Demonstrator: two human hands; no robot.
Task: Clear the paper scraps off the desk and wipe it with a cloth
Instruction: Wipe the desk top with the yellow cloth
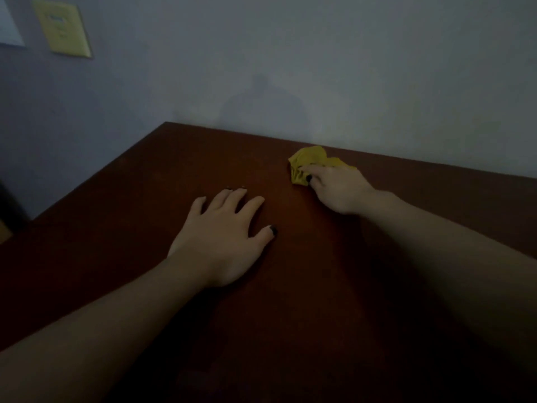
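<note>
A crumpled yellow cloth (305,162) lies on the dark brown desk (116,242) near its far edge by the wall. My right hand (338,189) is closed over the cloth and presses it against the desk top, hiding its near part. My left hand (223,234) rests flat on the desk to the left, palm down, fingers spread, holding nothing. No paper scraps show on the desk.
A pale wall (319,68) runs right behind the desk. A yellow sheet (62,30) and a white sheet (10,27) hang on the wall at the upper left. The desk's left edge drops to a dark floor area (11,205).
</note>
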